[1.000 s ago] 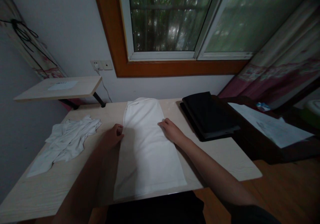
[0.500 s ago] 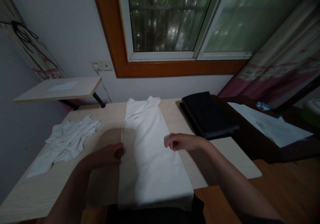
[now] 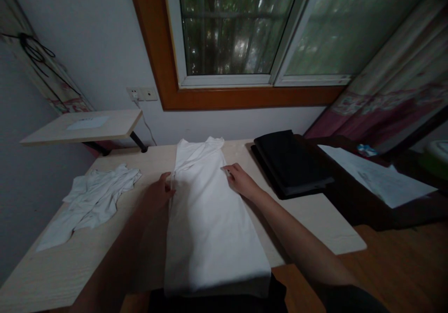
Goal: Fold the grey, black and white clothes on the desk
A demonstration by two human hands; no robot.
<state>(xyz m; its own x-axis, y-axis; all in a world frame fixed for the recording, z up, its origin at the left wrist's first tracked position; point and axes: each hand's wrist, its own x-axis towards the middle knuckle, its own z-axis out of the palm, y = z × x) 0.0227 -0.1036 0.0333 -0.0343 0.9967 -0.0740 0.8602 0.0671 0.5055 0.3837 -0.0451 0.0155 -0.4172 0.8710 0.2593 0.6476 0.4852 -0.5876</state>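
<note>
A white shirt point(image 3: 210, 229) lies folded into a long strip down the middle of the table, its near end hanging over the front edge. Its far end is bunched and creased. My left hand point(image 3: 161, 191) is at the strip's left edge, fingers curled in on the cloth. On the opposite edge, a little below the bunched part, my right hand point(image 3: 240, 178) pinches the fabric between thumb and fingers. Some of the fingertips on both sides are hard to see in the dim light.
Another crumpled white garment point(image 3: 96, 194) lies on the table point(image 3: 42, 275) at left, below a small raised shelf point(image 3: 119, 121). Black folded items point(image 3: 290, 163) rest at the right, beside a dark surface with a white sheet point(image 3: 378, 175). A window stands behind.
Both hands have slid away from me along the shirt's edges, up toward its bunched far end. The right hand has closed on the edge. The shirt stays in nearly the same place.
</note>
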